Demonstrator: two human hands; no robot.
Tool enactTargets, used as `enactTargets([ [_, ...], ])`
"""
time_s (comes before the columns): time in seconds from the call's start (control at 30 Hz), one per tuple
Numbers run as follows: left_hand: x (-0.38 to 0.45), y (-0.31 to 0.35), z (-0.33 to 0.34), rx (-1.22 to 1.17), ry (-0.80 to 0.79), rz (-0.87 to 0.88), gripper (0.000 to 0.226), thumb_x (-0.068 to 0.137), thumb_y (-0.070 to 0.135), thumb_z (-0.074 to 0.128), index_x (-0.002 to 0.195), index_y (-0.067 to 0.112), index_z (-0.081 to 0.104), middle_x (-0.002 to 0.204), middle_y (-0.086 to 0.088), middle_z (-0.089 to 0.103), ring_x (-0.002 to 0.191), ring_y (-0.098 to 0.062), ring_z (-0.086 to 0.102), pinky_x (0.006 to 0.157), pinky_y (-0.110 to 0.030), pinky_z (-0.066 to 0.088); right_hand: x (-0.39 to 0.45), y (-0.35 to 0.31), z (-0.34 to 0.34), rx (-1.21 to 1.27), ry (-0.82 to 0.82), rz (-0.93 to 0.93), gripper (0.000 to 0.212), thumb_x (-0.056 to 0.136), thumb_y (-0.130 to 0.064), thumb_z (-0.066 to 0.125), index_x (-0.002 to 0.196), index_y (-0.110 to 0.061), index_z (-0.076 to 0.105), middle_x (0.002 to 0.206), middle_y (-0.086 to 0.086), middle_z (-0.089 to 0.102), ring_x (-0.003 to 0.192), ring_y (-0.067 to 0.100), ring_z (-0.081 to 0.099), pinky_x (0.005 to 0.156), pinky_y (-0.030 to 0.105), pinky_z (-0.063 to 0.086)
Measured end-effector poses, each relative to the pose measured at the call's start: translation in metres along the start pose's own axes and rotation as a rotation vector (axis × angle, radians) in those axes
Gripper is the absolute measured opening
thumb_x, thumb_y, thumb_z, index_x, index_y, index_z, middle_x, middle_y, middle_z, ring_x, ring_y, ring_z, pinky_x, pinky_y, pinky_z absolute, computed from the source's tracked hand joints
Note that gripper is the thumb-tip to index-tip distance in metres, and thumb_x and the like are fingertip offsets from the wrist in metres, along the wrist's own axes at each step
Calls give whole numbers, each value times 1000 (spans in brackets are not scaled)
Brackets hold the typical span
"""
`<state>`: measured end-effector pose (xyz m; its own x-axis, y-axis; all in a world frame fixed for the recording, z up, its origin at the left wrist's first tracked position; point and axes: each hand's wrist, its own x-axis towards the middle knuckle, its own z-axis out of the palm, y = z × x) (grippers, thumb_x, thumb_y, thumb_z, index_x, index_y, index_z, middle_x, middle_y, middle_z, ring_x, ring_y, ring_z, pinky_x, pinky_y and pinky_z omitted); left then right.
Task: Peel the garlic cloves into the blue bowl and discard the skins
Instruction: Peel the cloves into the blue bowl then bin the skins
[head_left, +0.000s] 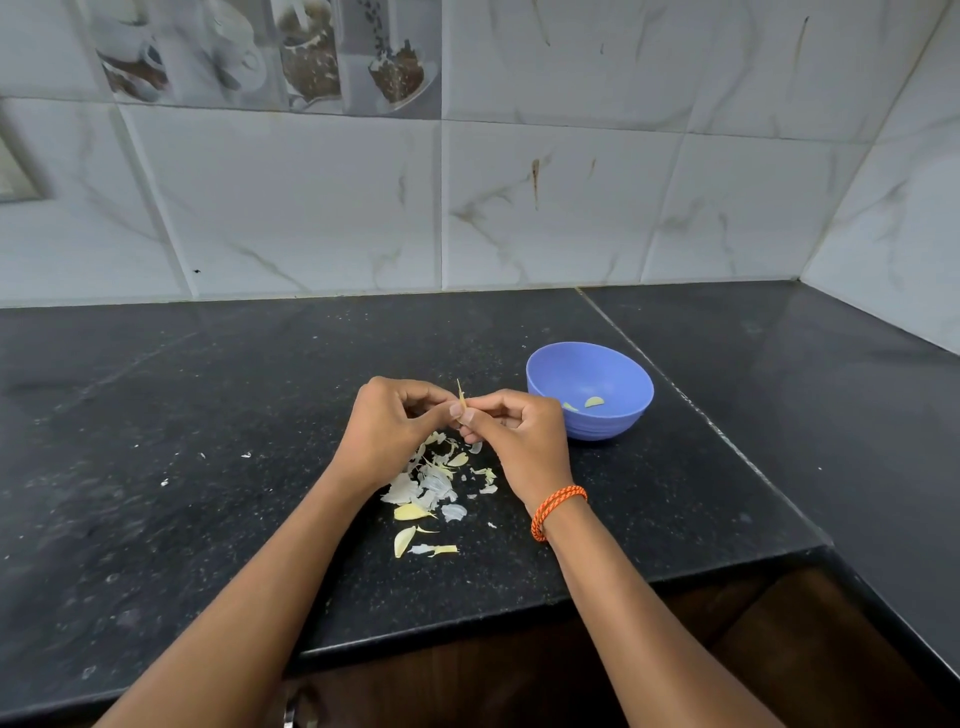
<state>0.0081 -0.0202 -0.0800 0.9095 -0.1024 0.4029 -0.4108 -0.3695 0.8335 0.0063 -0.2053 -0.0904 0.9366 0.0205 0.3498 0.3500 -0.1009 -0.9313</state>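
Note:
My left hand (396, 423) and my right hand (514, 431) meet above the black counter, fingertips pinched together on one garlic clove (461, 400); a thin strip of its skin sticks up between them, and most of the clove is hidden by my fingers. A blue bowl (613, 371) stands just right of my right hand with two peeled cloves (594, 401) inside. Below my hands lies a heap of white and yellowish garlic skins (435, 483). Two pale yellow cloves (410, 512) lie among the skins nearer to me.
The black granite counter (208, 415) runs back to a tiled wall (467, 208) and turns along the right side. Its front edge drops to dark wood cabinets (675, 649). Small skin flecks (246, 455) lie left of the heap. An orange cord band (556, 506) circles my right wrist.

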Motion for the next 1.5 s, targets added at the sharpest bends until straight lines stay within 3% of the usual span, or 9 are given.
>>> enactTargets([
  [0.13, -1, 1, 1, 30, 14, 10, 7, 97, 20, 80, 96, 19, 87, 83, 6, 82, 75, -10, 77, 70, -26, 58, 1, 0, 0, 41, -9, 34, 12, 90, -14, 86, 96, -4, 83, 78, 9, 80, 73, 26, 77, 74, 39, 66],
  [0.27, -3, -1, 4, 5, 9, 29, 10, 99, 30, 79, 95, 28, 87, 79, -4, 80, 71, -36, 74, 69, -52, 62, 2, 2, -1, 63, -10, 59, 6, 92, -4, 80, 97, -1, 82, 79, 12, 80, 73, 27, 77, 76, 41, 66],
  [0.33, -4, 0, 5, -4, 25, 31, 13, 99, 25, 78, 92, 29, 88, 73, -4, 78, 60, -24, 67, 59, -40, 57, 3, 2, -1, 74, -4, 69, 8, 94, 0, 75, 98, -1, 82, 80, 12, 80, 74, 27, 78, 78, 40, 66],
  [0.5, -1, -3, 6, 4, 51, -12, 8, 97, 19, 80, 99, 22, 88, 82, 4, 82, 77, -29, 78, 75, -53, 64, 2, 2, 2, 46, -6, 54, 7, 95, -1, 74, 99, -3, 80, 81, 10, 80, 73, 21, 77, 72, 33, 65],
  [0.6, 1, -5, 4, 52, 84, -13, 6, 96, 19, 82, 97, 21, 87, 85, 11, 82, 78, -12, 79, 73, -37, 63, 1, 2, 5, 1, -4, 19, 13, 97, -5, 74, 108, -10, 79, 87, 7, 79, 76, 19, 77, 67, 31, 63],
  [0.7, 1, -8, 1, 184, 98, 11, 5, 96, 26, 82, 93, 28, 86, 82, 18, 79, 76, -7, 76, 72, -37, 62, 0, 2, 7, -57, 17, -35, 27, 100, -3, 66, 119, -16, 78, 85, -1, 74, 77, 15, 73, 63, 28, 62],
  [1.0, 3, -13, -3, 342, 137, -25, 15, 94, 27, 81, 103, 38, 84, 78, 20, 76, 63, 6, 58, 61, -25, 41, -3, 2, 9, -143, -9, -27, 18, 98, 0, 65, 103, -15, 74, 88, 2, 77, 80, 16, 78, 67, 31, 65],
  [1.23, 3, -15, -4, 344, 86, -5, 17, 91, 25, 83, 93, 43, 84, 90, 23, 76, 80, -3, 63, 66, -27, 43, -5, -1, 8, -174, -2, -38, 9, 98, -8, 67, 96, -14, 74, 76, 1, 72, 66, 16, 73, 58, 32, 63],
  [1.5, 0, -4, 0, 167, -91, 25, 15, 106, 29, 68, 106, 31, 83, 94, 14, 80, 89, -10, 67, 82, -30, 52, -4, -4, 10, -138, -49, -23, 8, 101, -13, 70, 97, -13, 77, 76, 11, 72, 60, 17, 65, 55, 31, 59],
])
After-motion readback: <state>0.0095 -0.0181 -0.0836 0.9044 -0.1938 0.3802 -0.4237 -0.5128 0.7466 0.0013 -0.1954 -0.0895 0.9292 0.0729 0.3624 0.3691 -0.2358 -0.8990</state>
